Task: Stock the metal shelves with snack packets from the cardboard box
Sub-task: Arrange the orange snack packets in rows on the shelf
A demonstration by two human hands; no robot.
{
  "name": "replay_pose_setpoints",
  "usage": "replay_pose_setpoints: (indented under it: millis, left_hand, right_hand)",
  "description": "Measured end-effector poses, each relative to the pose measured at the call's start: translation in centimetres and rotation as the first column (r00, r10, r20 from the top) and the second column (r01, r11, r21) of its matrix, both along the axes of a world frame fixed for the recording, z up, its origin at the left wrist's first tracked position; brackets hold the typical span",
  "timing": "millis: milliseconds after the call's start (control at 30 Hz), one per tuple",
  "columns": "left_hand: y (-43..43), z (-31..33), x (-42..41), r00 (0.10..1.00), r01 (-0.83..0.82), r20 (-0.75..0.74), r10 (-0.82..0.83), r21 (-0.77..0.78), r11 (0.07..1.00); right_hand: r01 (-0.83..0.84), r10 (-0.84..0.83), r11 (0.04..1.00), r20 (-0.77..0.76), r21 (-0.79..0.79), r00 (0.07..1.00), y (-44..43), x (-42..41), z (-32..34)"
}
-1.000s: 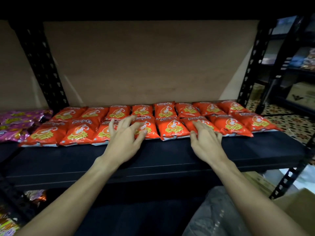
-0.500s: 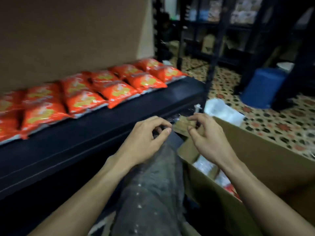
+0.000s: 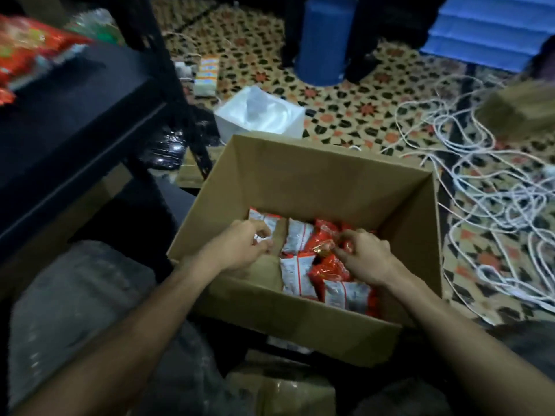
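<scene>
The snack packets point(image 3: 300, 267), orange faces and white backs jumbled, lie in the bottom of the cardboard box point(image 3: 300, 325); the right hand point(image 3: 366, 256) pinches an orange packet point(image 3: 322, 247) near the box's middle, and the left hand point(image 3: 240, 250) curls its fingers on a white-backed packet point(image 3: 265, 223) by the box's left wall. This looks like the pick-up step; next, both hands must lift clear of the box's rim and carry their packets to the metal shelf point(image 3: 75, 109) left of the box.

Pretty dim in here. The floor point(image 3: 345, 115) is busy patterned tile, orange stars and black bits. Big tangle of white cable point(image 3: 495, 211) sprawls on the right, a blue bin point(image 3: 324, 40) stands at the back, white bag point(image 3: 261, 114) nearby.
</scene>
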State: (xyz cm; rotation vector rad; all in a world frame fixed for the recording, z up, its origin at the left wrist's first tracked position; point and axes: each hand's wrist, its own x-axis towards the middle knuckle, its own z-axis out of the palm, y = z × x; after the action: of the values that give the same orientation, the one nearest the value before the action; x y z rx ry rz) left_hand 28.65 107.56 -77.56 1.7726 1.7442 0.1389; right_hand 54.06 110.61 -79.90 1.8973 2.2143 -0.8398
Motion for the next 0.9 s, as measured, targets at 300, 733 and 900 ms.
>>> replay_pose_setpoints:
  millis: [300,733,900]
  left_hand:
    - [8.9,-6.8,2.3,0.971,0.162,-0.124,-0.204,-0.286,0.945]
    - [12.3,-13.8,4.1,0.922,0.233,-0.177,-0.345,-0.456,0.859]
    - [13.0,-14.6,4.2,0.914,0.245,-0.175,-0.366,-0.482,0.841]
  right_hand:
    - [-0.295,0.347,0.928,0.246,-0.227,0.905,6.5,0.1,-9.1]
    - [-0.589,0.658,0.751,0.274,-0.297,0.701,7.5,-0.8,-17.7]
    - [-0.286,0.298,0.950,0.096,-0.128,0.950,10.0,-0.9,-16.3]
